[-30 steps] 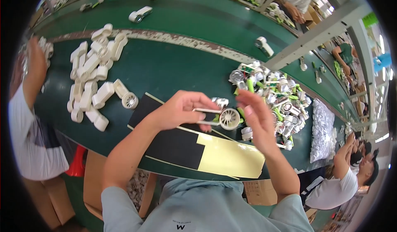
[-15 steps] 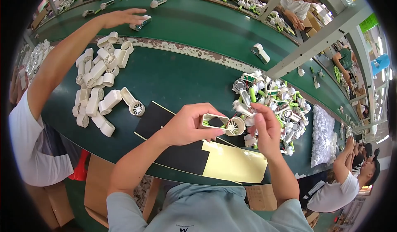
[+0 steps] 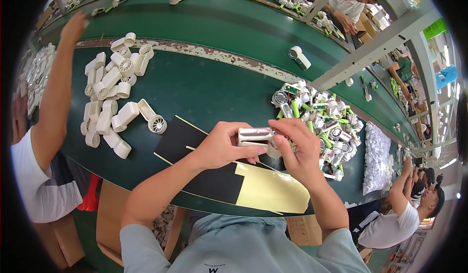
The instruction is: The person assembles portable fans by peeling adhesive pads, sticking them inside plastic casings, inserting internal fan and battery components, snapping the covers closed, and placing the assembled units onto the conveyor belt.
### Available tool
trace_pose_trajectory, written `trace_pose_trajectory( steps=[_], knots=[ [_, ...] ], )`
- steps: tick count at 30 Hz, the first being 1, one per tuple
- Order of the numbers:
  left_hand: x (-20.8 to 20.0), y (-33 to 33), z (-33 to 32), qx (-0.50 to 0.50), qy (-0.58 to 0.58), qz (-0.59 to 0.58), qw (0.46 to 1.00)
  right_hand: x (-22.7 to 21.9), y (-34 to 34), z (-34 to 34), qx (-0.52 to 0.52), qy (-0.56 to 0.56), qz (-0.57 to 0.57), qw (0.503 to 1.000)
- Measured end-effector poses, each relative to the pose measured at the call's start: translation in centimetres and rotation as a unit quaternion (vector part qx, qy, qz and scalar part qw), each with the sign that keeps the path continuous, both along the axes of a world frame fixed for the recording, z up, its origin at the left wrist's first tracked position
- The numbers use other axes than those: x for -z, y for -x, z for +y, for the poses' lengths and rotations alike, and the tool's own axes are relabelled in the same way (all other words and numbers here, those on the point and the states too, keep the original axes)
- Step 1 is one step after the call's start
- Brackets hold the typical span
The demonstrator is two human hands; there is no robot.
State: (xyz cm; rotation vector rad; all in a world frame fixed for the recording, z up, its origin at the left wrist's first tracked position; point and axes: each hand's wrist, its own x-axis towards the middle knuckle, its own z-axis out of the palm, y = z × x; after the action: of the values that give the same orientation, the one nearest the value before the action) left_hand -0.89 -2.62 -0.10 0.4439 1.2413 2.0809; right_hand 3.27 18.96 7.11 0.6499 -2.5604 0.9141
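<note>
White casing [image 3: 251,144] — left hand [image 3: 220,145], right hand [image 3: 300,147] gripping; dark lettering [image 3: 213,270] on shirt [image 3: 239,241].

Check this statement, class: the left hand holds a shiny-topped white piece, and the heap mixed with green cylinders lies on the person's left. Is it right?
Not quite: the heap mixed with green cylinders lies on the person's right, as the head view shows. The left hand does hold the shiny-topped white piece.

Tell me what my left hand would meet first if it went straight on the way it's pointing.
Most likely your right hand, at the right-hand end of the white-and-silver part your left hand holds, though depth is hard to judge.
</note>
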Motion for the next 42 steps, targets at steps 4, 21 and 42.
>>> trace_pose_trajectory(
  steps=[4, 21, 42],
  knots=[
    [0.0, 0.1, 0.2, -0.014, -0.024, -0.014, 1.000, 0.8, -0.6, 0.3, 0.008, 0.030, -0.038, 0.999],
    [0.0, -0.1, 0.6, -0.068, -0.035, 0.078, 0.994, 2.4, -0.8, 0.9, 0.005, 0.036, -0.006, 0.999],
    [-0.9, -1.1, 0.6, -0.128, 0.172, 0.373, 0.903, 3.2, 1.0, -1.3, 0.042, 0.226, -0.020, 0.973]
  ],
)
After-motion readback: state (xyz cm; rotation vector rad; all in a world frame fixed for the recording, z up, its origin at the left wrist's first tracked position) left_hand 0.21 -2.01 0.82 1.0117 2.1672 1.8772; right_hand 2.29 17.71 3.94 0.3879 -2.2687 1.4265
